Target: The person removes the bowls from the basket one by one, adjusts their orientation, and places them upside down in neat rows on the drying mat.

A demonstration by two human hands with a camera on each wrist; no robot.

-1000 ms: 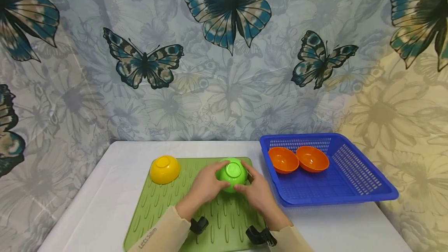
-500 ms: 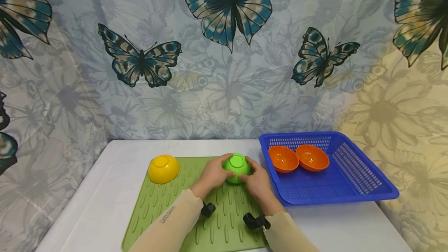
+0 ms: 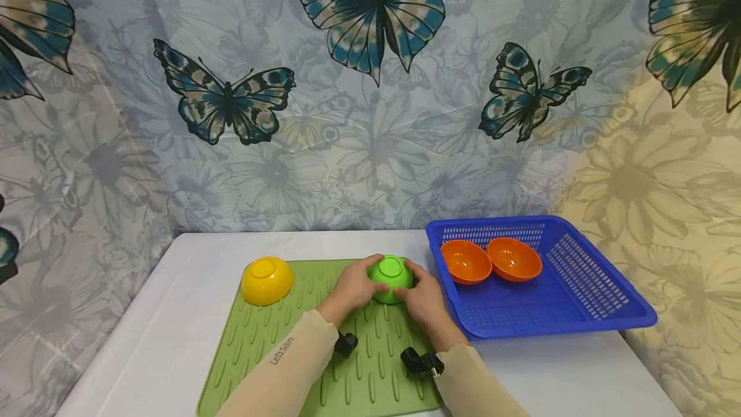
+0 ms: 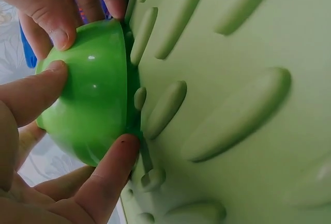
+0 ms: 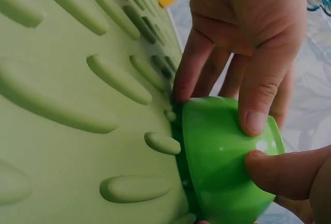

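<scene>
A green bowl (image 3: 391, 277) stands upside down on the ridged green mat (image 3: 370, 378), near its far right corner. My left hand (image 3: 354, 287) grips its left side and my right hand (image 3: 421, 295) grips its right side. In the left wrist view the green bowl (image 4: 90, 113) has its rim against the mat (image 4: 243, 79), with fingertips (image 4: 121, 149) pressed at the rim. In the right wrist view the green bowl (image 5: 222, 157) has fingers (image 5: 258, 118) of both hands curled over its wall.
A yellow bowl (image 3: 266, 280) sits upside down at the mat's far left. A blue basket (image 3: 579, 301) to the right holds two orange bowls (image 3: 466, 261) (image 3: 514, 259). A butterfly-patterned curtain hangs behind the white table (image 3: 173, 314).
Both hands and the green bowl have moved slightly away from me and to the right along the mat. The bowl now sits rim down.
</scene>
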